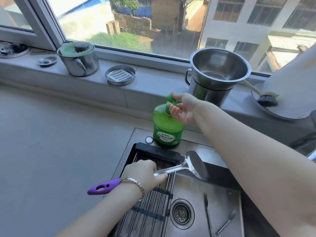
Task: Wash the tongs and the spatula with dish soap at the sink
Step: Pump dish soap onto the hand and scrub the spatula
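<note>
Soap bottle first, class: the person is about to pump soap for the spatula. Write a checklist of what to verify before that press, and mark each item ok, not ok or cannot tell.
1. Dish soap bottle stands upright on the sink ledge: ok.
2. Right hand is at the green pump head, thumb on top, palm cupped beside the nozzle: ok.
3. Left hand grips the spatula by its handle, blade over the sink: ok.
4. Soap has already come out: cannot tell; the palm looks wet.
5. Tongs lie in the basin, waiting their turn: ok.
6. Bottle has soap left: cannot tell.
</note>
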Action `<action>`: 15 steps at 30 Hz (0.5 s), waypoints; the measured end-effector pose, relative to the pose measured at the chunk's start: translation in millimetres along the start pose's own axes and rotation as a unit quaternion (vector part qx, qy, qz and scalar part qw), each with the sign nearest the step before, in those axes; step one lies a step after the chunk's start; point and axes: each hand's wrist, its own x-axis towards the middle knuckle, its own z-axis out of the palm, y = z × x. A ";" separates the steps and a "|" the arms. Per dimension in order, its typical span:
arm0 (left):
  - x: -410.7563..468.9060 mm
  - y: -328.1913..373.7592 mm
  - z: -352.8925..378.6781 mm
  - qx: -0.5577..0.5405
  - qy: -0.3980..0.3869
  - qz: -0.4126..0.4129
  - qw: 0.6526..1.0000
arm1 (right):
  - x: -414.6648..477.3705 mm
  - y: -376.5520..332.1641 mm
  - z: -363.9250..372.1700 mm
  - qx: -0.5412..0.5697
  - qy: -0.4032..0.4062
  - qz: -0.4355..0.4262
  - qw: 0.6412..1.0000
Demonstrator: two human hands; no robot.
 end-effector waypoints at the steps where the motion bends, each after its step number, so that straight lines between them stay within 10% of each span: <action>1: 1.8 0.7 1.5 0.000 -0.004 -0.001 1.000 | 1.2 0.5 -0.3 0.005 0.001 0.001 1.000; 15: -17.8 -6.2 -2.4 -0.006 0.026 -0.007 1.000 | -20.0 24.5 -3.1 0.078 0.033 -0.057 0.995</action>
